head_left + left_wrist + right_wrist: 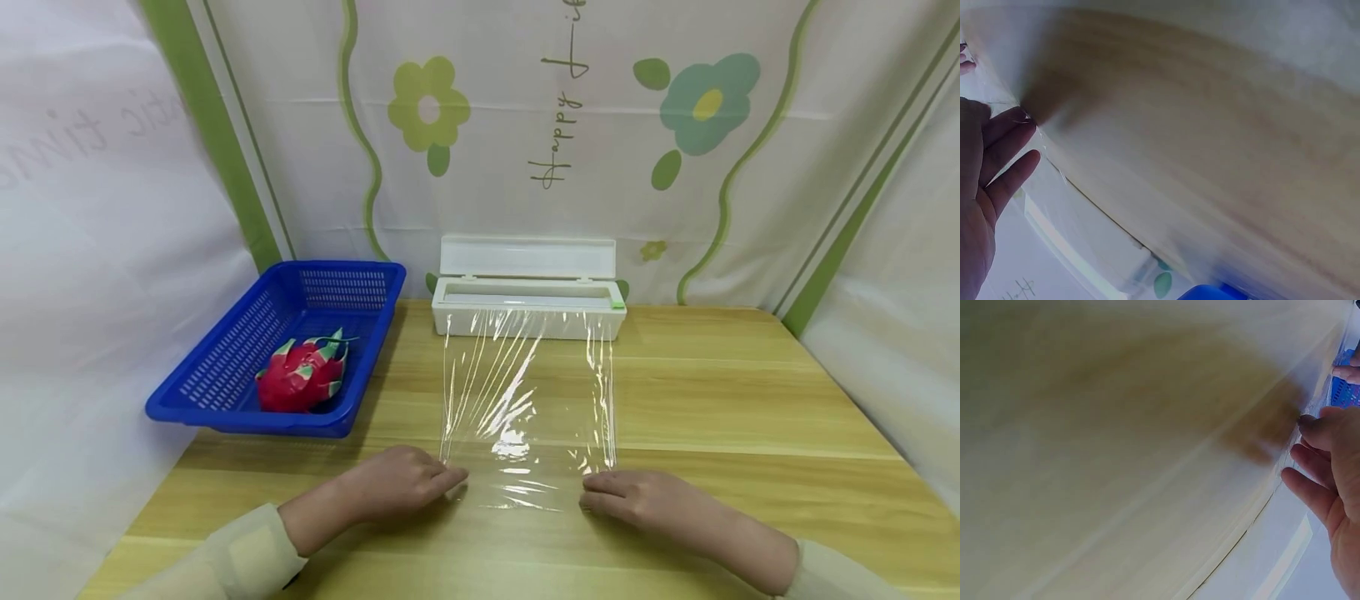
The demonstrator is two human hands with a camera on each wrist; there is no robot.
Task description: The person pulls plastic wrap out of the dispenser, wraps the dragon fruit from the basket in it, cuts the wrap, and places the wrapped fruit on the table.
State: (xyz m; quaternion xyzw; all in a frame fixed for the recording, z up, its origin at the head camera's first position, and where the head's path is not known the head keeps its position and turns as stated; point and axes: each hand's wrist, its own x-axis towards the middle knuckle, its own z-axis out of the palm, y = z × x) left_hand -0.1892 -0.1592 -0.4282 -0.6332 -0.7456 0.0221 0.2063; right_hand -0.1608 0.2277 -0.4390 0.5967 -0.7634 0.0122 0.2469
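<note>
Pale wood tabletop [720, 400] lies beneath the person's left hand [397, 482] and right hand [641, 502], each closed in a pinch on a near corner of the clear film [517, 417], which runs back to the white dispenser box [528, 286]. Judging by its creases and shine, the film should be nearly weightless, limp, clingy and easily torn, best held evenly by both corners.
</note>
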